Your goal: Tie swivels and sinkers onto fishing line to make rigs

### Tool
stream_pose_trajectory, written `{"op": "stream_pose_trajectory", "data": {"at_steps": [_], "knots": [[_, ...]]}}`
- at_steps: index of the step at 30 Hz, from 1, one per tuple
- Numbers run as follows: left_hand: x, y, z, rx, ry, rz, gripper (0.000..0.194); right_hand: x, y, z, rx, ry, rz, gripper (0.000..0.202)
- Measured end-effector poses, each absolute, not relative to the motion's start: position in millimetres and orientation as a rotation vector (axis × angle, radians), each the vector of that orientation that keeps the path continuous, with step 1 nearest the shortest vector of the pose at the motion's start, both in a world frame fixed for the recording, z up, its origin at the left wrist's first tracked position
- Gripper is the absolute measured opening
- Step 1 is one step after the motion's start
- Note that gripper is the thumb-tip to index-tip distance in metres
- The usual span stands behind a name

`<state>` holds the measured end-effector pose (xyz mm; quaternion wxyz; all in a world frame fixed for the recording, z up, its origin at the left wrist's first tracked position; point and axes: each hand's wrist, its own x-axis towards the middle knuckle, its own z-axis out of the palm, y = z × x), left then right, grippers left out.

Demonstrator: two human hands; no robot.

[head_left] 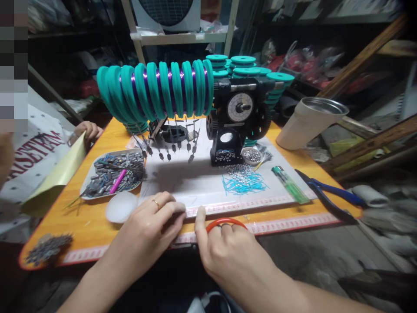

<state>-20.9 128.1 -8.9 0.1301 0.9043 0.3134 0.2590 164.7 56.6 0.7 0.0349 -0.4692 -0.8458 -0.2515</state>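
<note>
My left hand, a ring on one finger, rests at the front edge of a white board. Its fingers are curled and pressed together; whatever they pinch is too small to make out. Beside it, my right hand puts its index fingertip on the measuring tape along the board's edge. The other fingers curl around a red loop handle, apparently of scissors whose blades are hidden. Beyond the hands, a black geared winding machine carries a row of teal spools with purple wire. Small weights hang below the spools.
On the left are a tray of small metal parts, a white dish and a dark pile of parts. Blue pieces, a green lighter, pliers and a white container lie rightward. Another person's hand is at left.
</note>
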Motion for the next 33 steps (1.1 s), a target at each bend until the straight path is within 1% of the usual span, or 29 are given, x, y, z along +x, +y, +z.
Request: {"op": "stream_pose_trajectory", "data": {"at_steps": [11, 16, 18, 21, 22, 25, 27, 30, 33], "knots": [[-14, 128, -8, 2.605, 0.95, 0.768, 0.013, 164, 52, -4, -1.486, -2.599, -0.729, 0.053], [-13, 126, -9, 2.607, 0.979, 0.78, 0.012, 170, 55, -4, -1.514, -2.587, -0.643, 0.054], [-11, 125, -9, 2.619, 0.99, 0.8, 0.012, 177, 53, -5, -1.543, -2.522, -0.517, 0.049], [-7, 120, -7, 2.583, 0.975, 0.913, 0.014, 188, 43, -5, -1.487, -2.236, -0.171, 0.031], [-6, 116, -7, 2.556, 0.965, 0.987, 0.014, 190, 38, -6, -1.451, -2.127, 0.007, 0.033], [-1, 99, -7, 2.457, 0.979, 1.217, 0.018, 188, 24, -12, -1.402, -1.931, 0.587, 0.053], [2, 86, -8, 2.369, 1.018, 1.286, 0.021, 181, 18, -18, -1.432, -1.904, 0.824, 0.061], [6, 71, -12, 2.203, 1.051, 1.324, 0.022, 171, 15, -28, -1.478, -1.887, 0.897, 0.068], [8, 62, -15, 2.127, 1.075, 1.352, 0.021, 165, 15, -33, -1.486, -1.865, 0.855, 0.067]]}}
